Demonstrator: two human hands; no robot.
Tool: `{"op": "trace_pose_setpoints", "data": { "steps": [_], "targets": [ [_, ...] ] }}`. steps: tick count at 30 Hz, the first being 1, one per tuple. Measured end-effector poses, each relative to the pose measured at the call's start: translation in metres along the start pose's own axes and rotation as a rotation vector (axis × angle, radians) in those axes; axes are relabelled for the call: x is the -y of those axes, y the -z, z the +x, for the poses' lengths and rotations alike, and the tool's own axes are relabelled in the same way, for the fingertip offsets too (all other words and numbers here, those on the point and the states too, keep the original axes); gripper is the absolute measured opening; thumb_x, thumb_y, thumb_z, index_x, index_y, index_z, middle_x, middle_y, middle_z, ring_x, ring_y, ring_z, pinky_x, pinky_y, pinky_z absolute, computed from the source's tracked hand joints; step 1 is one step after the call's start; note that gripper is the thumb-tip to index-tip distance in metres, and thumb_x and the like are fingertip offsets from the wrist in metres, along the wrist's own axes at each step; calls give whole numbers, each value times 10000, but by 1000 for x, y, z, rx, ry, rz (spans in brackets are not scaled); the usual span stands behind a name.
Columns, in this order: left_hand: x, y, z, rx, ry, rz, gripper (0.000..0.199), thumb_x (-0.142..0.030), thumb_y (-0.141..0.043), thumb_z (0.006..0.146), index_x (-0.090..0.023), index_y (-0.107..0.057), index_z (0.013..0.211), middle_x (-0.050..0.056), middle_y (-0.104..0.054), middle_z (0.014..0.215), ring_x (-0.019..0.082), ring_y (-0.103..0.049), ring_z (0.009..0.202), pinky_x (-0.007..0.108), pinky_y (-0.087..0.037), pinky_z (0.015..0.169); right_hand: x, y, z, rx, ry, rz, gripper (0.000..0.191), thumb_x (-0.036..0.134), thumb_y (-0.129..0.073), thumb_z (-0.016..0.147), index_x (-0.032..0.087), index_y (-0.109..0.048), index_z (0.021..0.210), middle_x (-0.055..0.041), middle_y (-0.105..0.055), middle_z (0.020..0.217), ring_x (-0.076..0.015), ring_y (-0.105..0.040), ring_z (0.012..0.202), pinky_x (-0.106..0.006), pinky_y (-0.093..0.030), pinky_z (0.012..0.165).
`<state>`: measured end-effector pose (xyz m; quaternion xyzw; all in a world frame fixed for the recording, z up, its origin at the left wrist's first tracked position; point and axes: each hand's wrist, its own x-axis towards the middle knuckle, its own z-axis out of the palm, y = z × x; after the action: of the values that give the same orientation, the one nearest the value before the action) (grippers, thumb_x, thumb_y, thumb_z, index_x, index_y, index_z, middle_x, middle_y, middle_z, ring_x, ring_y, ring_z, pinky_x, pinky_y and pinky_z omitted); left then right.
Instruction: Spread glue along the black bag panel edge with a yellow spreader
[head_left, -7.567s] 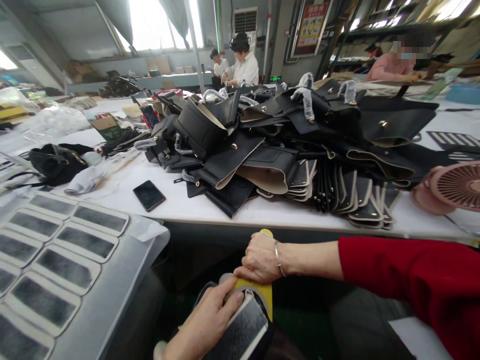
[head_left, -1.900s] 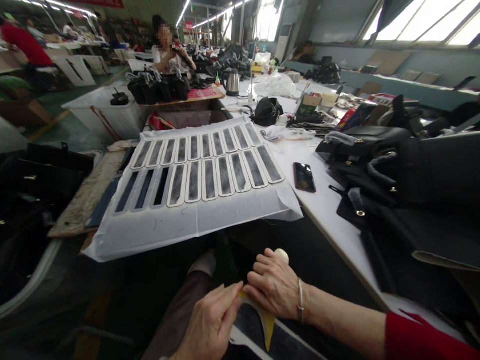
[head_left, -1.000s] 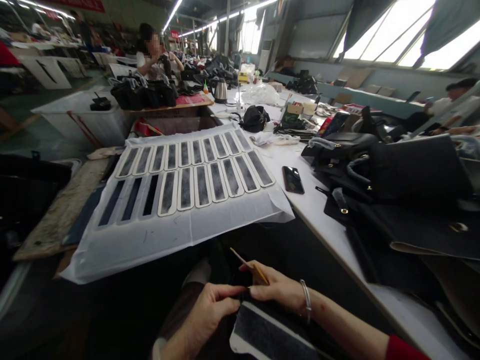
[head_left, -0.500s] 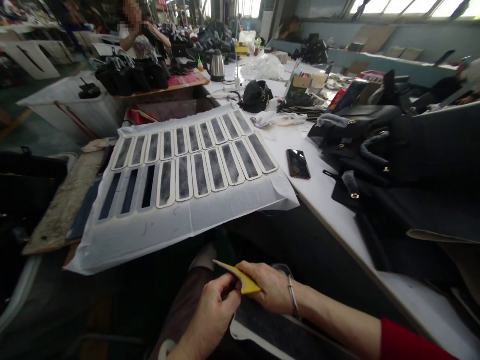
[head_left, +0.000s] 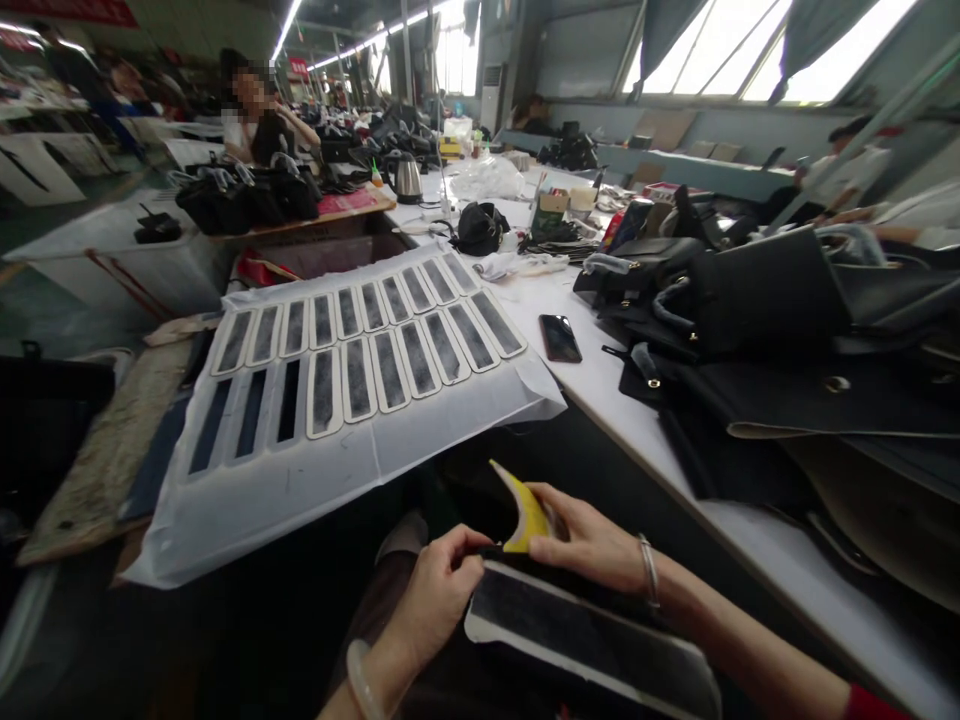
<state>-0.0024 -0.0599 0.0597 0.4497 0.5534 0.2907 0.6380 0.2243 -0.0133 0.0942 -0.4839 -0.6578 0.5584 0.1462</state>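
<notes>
Pale-bordered dark panel (head_left: 577, 630) lay at a slant low in front of the person, apparently over the lap, with black material beneath it. At its upper left end, the left hand (head_left: 431, 590) was nearly closed, thumb and forefinger drawn together by the black edging; whether they pinched it could not be told. Just above the panel, the right hand (head_left: 592, 540) was partly curled around a yellow curved-edged tool (head_left: 532, 520), its thumb along the lower side and its pointed tip raised.

Moments earlier the tool had been against the left fingertips; now it stood apart from them. That seemed to leave the left hand alone at the edging, and more of the panel's face in view.

Beyond the panel, to the left, a white sheet (head_left: 420, 440) bore rows of similar pale-bordered pieces (head_left: 358, 380), with three darker strips (head_left: 250, 412) at the near row's left end. Straight beyond the panel, a phone (head_left: 560, 338) rested on a white table (head_left: 585, 385). Black bags (head_left: 765, 300) were heaped beyond it to the right, and a co-worker (head_left: 255, 115) was far beyond it to the left.
</notes>
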Motion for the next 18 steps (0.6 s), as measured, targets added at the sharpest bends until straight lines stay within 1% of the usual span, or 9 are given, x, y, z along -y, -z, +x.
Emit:
{"op": "trace_pose_setpoints", "data": {
  "steps": [2,4,7,9,11,14,16,17,18],
  "targets": [
    [1,2,0,37,6,-29,307,-269,-554,751,-138,-726,968,62,-721,846,217,-625,793,312,-453,707,8,6,-18,-153,-33,100,576,618,-637,806,144,-570,1126,-58,-637,965,-218,-577,858,-325,-473,745],
    [2,5,0,81,27,-63,304,-300,-570,741,-140,-729,945,74,-729,875,223,-638,817,318,-464,733,15,6,-38,-264,-73,210,515,617,-662,789,157,-587,1009,-44,-629,884,-205,-576,787,-311,-478,681],
    [1,8,1,109,55,-84,268,-286,-605,701,-148,-732,893,73,-728,875,222,-638,822,319,-462,749,18,-8,-67,-343,-147,386,527,610,-735,725,171,-592,979,-56,-661,878,-205,-609,743,-316,-498,653],
    [-2,7,1,101,66,-82,233,-252,-609,679,-152,-726,853,56,-716,814,210,-623,783,309,-447,726,16,-24,-84,-388,-217,479,537,625,-756,695,177,-582,933,-37,-658,774,-190,-613,646,-301,-488,580],
    [-5,4,3,74,69,-77,194,-220,-597,669,-156,-715,810,32,-691,745,191,-594,739,295,-423,698,13,-44,-98,-405,-273,584,540,643,-746,700,181,-560,910,-21,-648,712,-170,-607,558,-276,-459,513],
    [-8,3,5,41,63,-90,131,-178,-600,653,-161,-695,743,1,-652,678,176,-552,706,282,-392,669,7,-85,-107,-360,-299,800,578,680,-696,731,183,-540,982,-56,-694,757,-136,-586,484,-231,-397,454],
    [-7,5,5,51,67,-134,99,-168,-628,658,-159,-693,732,-7,-648,679,175,-553,733,275,-391,685,2,-118,-103,-291,-298,925,612,708,-683,723,171,-558,990,-69,-697,714,-109,-543,449,-206,-345,435],
    [-4,6,4,63,78,-171,99,-179,-651,670,-157,-699,753,-7,-656,700,176,-563,763,270,-398,705,-1,-135,-98,-253,-286,968,621,721,-687,708,158,-583,950,-64,-680,666,-99,-526,448,-199,-330,439],
    [0,6,2,76,97,-220,126,-206,-674,691,-158,-707,803,-3,-674,747,179,-579,806,266,-408,730,-4,-153,-92,-217,-257,989,620,728,-695,693,141,-611,872,-57,-652,621,-89,-512,455,-196,-326,451]
  ]
}}
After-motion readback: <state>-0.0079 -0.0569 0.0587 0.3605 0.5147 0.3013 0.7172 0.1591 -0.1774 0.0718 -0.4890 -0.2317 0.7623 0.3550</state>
